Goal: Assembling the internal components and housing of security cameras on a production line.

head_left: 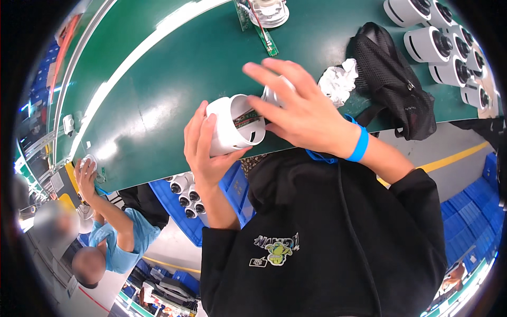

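Observation:
My left hand (203, 145) is wrapped round a white cylindrical housing (222, 127), its open end tilted toward the right. Inside that opening a green circuit board (246, 119) shows. At the rim, my right hand (296, 103) has its fingers apart, some stretched out over the table and one close to the opening. Behind its fingers a white-grey part (270, 96) is partly hidden; whether the hand touches it I cannot make out. A blue band circles the right wrist.
On the green table (158, 105) lie a white unit with wires and a board (268, 21), crumpled white paper (338, 82) and a black mesh bag (393, 79). Several white cameras (428, 45) stand far right. A blue crate (177, 214) holds more below. Another person (124, 227) works at left.

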{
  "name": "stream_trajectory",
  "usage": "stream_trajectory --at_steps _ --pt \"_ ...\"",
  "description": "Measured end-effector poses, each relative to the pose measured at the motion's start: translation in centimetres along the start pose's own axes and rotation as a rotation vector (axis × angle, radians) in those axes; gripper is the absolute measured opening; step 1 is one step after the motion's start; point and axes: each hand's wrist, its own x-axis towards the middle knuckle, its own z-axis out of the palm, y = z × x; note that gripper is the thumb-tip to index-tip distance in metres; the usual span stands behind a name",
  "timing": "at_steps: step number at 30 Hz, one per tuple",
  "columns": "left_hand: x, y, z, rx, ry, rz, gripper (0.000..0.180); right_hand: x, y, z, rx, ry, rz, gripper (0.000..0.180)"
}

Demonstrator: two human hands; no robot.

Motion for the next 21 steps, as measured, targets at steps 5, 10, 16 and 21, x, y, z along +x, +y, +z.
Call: stream_trajectory --at_steps 5,10,16,21 --pt "0.4 -0.6 -1.0 0.028 -0.065 -0.003 0.087 1.5 0.9 0.8 -0.054 -0.207 -0.087 0.039" --pt "0.0 -1.2 -1.1 -0.002 -0.041 -0.064 0.089 0.5 1.9 -0.1 0.237 -0.155 0.119 0.084" --pt "0.0 -1.1 -0.6 0.090 -0.101 -0.059 0.087 -2.5 2.1 2.2 0.458 -0.055 0.370 0.072" --pt "-0.2 -0.3 1.1 0.113 0.044 -0.012 0.082 -2.5 2.7 3.4 0.514 0.362 0.185 0.066"
